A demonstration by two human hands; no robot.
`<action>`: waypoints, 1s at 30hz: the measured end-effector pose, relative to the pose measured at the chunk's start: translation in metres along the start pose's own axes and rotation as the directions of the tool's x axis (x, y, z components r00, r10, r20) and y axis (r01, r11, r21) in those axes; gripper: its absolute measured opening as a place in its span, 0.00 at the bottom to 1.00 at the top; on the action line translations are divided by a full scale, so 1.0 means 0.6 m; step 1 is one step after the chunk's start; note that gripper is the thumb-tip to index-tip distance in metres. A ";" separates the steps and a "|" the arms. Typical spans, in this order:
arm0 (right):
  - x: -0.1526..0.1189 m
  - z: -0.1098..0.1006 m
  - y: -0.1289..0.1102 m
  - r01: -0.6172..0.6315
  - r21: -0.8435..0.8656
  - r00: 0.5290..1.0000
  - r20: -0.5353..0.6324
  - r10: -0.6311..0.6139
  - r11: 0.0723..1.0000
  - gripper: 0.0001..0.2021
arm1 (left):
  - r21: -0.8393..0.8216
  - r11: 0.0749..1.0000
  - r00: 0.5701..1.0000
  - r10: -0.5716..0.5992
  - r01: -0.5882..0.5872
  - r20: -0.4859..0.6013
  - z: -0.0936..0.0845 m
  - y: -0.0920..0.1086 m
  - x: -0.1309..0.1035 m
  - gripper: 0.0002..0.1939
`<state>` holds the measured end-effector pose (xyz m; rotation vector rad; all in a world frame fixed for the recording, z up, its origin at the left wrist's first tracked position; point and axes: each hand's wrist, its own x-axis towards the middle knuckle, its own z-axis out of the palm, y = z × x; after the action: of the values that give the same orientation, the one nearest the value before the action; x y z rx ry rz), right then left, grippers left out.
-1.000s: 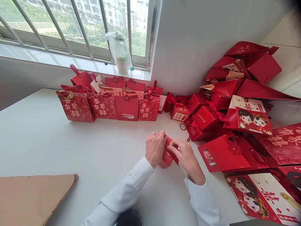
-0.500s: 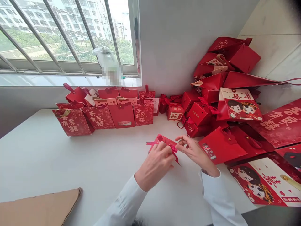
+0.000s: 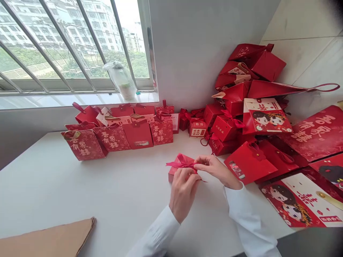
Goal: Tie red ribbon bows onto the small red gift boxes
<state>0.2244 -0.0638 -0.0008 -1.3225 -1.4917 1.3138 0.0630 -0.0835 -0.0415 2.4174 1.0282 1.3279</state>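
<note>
A small red gift box sits on the white table, with a crimson ribbon tied in a bow on its top. My right hand comes in from the right and pinches the right loop of the bow between thumb and fingertips. In front of the box is my left hand, its fingers curled together at the lower right of the bow. A ribbon tail pokes out beyond those fingertips, which appear closed on it. My left hand covers much of the box's front.
Red gift bags stand in rows at the back left. Small boxes and a pile of larger bags fill the right side by the wall. Cardboard lies front left. A plastic-bagged cup stands on the windowsill.
My left hand has drawn down off the box top, uncovering more of the bow. My right hand has moved slightly left and now pinches the bow's loop.
</note>
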 end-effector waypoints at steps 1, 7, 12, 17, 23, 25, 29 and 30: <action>0.003 -0.003 -0.001 -0.007 0.040 1.000 0.015 0.007 0.999 0.10 | -0.082 0.997 1.000 0.013 -0.012 0.008 -0.008 -0.004 0.001 0.08; 0.022 -0.017 0.010 -0.133 0.159 0.986 0.125 0.114 0.978 0.15 | -0.215 0.969 0.989 0.137 -0.122 0.058 -0.040 -0.051 -0.002 0.08; 0.024 -0.023 0.022 -0.185 0.176 0.970 0.188 0.151 0.967 0.18 | -0.259 0.960 0.991 0.122 -0.106 0.046 -0.042 -0.074 -0.006 0.06; 0.022 -0.026 0.021 -0.210 0.131 0.964 0.194 0.183 0.969 0.22 | -0.295 0.950 0.989 0.130 -0.102 0.076 -0.043 -0.074 -0.008 0.07; 0.022 -0.018 0.015 -0.177 0.034 0.981 0.091 0.174 0.984 0.22 | -0.328 0.942 0.988 0.110 -0.068 0.112 -0.043 -0.079 -0.012 0.08; 0.020 -0.014 0.012 -0.155 -0.059 0.986 0.047 0.157 0.986 0.21 | -0.329 0.942 0.988 0.108 -0.066 0.113 -0.043 -0.080 -0.013 0.09; 0.016 -0.002 0.001 -0.102 -0.335 0.994 -0.070 0.083 0.937 0.18 | -0.332 0.942 0.989 0.095 -0.053 0.111 -0.045 -0.079 -0.014 0.09; 0.015 0.001 -0.001 -0.095 -0.364 0.994 -0.089 0.067 0.927 0.17 | -0.337 0.940 0.990 0.087 -0.045 0.111 -0.046 -0.079 -0.013 0.09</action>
<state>0.2218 -0.0552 -0.0011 -1.6672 -1.7031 1.0509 0.0152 -0.0577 -0.0534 2.2582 0.6347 1.2376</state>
